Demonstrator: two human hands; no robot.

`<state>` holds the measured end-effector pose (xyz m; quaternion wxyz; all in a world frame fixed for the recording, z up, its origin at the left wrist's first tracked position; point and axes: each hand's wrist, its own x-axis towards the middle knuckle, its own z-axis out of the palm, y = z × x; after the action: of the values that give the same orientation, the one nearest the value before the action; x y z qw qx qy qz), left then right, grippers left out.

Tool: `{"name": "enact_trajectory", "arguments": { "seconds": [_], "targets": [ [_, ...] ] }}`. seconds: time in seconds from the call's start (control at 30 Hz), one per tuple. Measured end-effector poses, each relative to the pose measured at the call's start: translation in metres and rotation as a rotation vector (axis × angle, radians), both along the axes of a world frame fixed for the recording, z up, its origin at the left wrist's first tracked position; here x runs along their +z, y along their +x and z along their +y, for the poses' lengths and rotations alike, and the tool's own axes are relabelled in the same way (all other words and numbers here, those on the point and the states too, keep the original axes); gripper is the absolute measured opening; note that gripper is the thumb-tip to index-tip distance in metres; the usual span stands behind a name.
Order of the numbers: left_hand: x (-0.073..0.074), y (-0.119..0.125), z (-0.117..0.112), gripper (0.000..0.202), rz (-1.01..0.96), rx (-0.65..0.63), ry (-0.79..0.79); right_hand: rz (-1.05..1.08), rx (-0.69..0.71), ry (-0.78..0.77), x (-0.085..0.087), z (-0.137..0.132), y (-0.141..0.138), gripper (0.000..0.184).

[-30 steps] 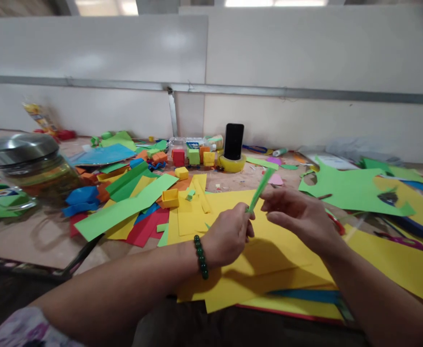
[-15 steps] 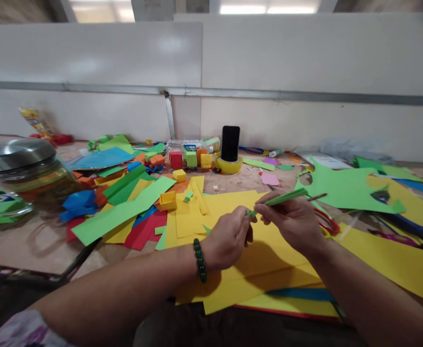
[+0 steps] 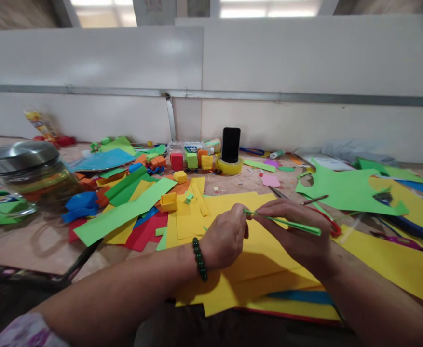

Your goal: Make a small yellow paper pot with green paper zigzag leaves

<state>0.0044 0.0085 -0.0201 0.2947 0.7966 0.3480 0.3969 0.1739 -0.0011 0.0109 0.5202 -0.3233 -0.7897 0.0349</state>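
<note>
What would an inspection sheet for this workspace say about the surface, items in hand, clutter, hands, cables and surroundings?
Surface: pinkish-brown tabletop, partly covered by yellow paper sheets.
Items in hand: narrow light-green paper strip, held over the yellow sheets.
Clutter: small coloured paper boxes in a row, clear round jar with a silver metal lid, black phone propped upright on a round yellow base.
Left hand: closed at the strip's end; dark-green bead bracelet on the wrist.
Right hand: pinches the strip near the same end.
Cables: nothing clearly seen.
Surroundings: white wall panels crossed by a grey metal rail.
</note>
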Motion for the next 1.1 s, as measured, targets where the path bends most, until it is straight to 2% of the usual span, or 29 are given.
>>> {"name": "enact_trajectory", "arguments": {
  "seconds": [0.17, 0.3, 0.47, 0.57, 0.7, 0.8, 0.93, 1.0, 1.1],
  "targets": [
    [-0.002, 0.002, 0.0, 0.019, -0.057, -0.01, 0.012, -0.267, 0.007, 0.144, 0.003, -0.013, 0.002, 0.021],
    [-0.002, 0.005, -0.001, 0.021, -0.19, -0.037, -0.021, -0.421, -0.059, 0.276, 0.003, -0.021, -0.003, 0.025],
    [0.002, 0.007, -0.002, 0.023, -0.302, 0.042, -0.061, -0.489, -0.103, 0.348, -0.001, -0.021, -0.01, 0.029],
    [0.002, 0.007, -0.001, 0.024, -0.325, 0.029, -0.096, -0.505, -0.121, 0.359, -0.002, -0.019, -0.011, 0.032],
    [0.003, 0.005, 0.001, 0.025, -0.325, 0.0, -0.081, -0.441, -0.109, 0.372, 0.0, -0.015, -0.01, 0.045],
    [0.003, 0.001, 0.004, 0.024, -0.295, -0.009, -0.014, -0.304, -0.033, 0.198, 0.002, -0.012, -0.009, 0.042],
    [0.002, -0.004, 0.007, 0.024, -0.175, -0.032, 0.091, -0.011, -0.053, -0.139, 0.0, -0.007, -0.006, 0.016],
    [0.002, -0.005, 0.008, 0.023, -0.126, -0.076, 0.139, 0.099, -0.009, -0.262, 0.0, -0.005, -0.004, 0.007],
    [0.0, -0.005, 0.006, 0.021, -0.056, -0.103, 0.194, 0.166, 0.059, -0.387, 0.003, -0.003, -0.003, 0.006]
  ]
}}
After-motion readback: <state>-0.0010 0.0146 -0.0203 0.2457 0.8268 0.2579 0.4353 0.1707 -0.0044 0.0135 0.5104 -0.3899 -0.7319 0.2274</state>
